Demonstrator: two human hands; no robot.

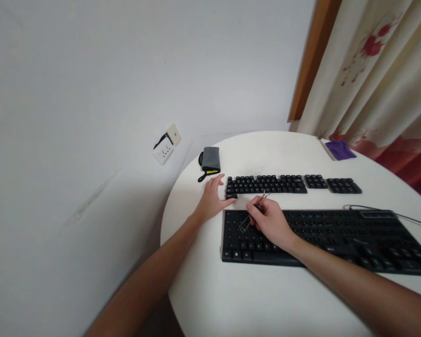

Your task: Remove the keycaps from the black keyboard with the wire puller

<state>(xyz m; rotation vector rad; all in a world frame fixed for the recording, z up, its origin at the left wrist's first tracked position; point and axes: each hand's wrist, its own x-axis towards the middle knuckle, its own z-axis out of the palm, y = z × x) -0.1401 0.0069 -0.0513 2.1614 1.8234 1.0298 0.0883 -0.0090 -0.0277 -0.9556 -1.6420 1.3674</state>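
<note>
A black keyboard (337, 236) lies on the round white table (266, 290), and many of its keycaps are off. Rows of loose black keycaps (266, 184) are laid out on the table behind it. My right hand (272, 222) rests over the keyboard's left part, closed on a thin wire keycap puller (254, 211). My left hand (212, 199) lies on the table left of the keycap rows, and its thumb and fingers touch a single black keycap (231, 196) at the rows' near left corner.
A grey pouch with a black and yellow strap (210, 160) sits at the table's far left edge. A purple cloth (340, 150) lies at the far right, by a flowered curtain (379, 75). A wall socket (165, 146) is on the white wall. The keyboard's cable (400, 214) runs right.
</note>
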